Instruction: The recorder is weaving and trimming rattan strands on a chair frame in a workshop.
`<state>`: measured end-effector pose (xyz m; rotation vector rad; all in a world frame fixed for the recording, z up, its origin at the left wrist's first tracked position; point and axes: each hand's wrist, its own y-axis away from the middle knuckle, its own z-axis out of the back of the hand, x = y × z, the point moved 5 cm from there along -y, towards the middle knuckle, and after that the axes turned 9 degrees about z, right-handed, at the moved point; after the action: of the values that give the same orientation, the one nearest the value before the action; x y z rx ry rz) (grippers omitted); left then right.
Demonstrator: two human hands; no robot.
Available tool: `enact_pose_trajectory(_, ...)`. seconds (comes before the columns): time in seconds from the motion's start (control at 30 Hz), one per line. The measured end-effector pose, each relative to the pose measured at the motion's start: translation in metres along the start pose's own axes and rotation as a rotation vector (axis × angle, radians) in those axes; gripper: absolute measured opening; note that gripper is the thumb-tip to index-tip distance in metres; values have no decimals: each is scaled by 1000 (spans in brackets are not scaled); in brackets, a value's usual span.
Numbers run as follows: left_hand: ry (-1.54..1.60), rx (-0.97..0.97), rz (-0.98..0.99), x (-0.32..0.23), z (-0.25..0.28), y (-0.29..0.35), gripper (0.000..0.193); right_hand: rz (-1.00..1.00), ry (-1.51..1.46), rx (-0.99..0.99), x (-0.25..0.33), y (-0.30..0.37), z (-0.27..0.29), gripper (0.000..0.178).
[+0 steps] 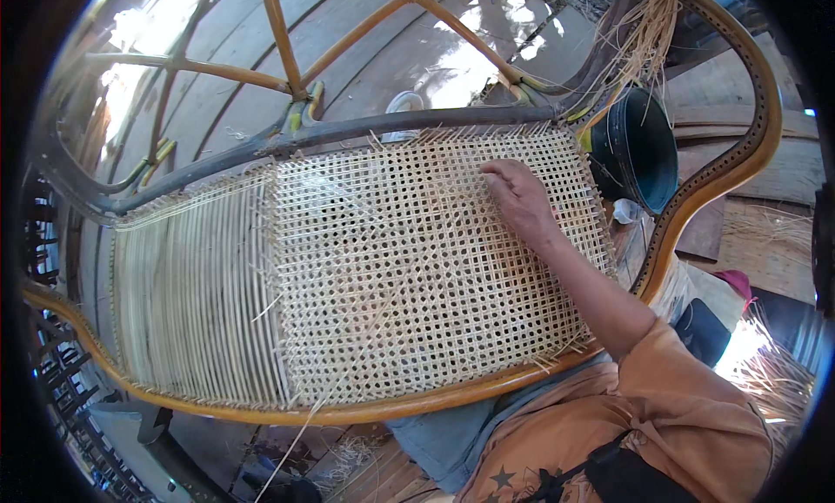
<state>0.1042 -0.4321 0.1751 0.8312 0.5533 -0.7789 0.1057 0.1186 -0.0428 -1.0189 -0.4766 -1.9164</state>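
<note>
My right hand is over the far right part of a woven cane panel. Its fingers are curled together against the weave; whatever they may pinch is too small to make out. The panel has an open lattice with small holes. To its left, parallel cane strands run from the far edge to the near edge without cross weaving. A loose pale cane strand crosses the near rim and hangs down. The curved wooden frame surrounds the work. My left hand does not show.
Behind the panel run a dark rail and crossing rattan poles. A dark bucket lies tipped at the far right, below a bundle of cane strips. More loose strips lie at the right. Plank flooring shows beyond.
</note>
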Motion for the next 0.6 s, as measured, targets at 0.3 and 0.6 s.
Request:
enact_pose_trajectory(0.3, 733, 757, -742, -74, 18, 75, 35, 610, -434, 1129, 232, 30, -53, 35)
enact_pose_trajectory(0.6, 450, 189, -1132, -192, -88, 205, 21, 937, -912, 788, 383, 83, 109, 17)
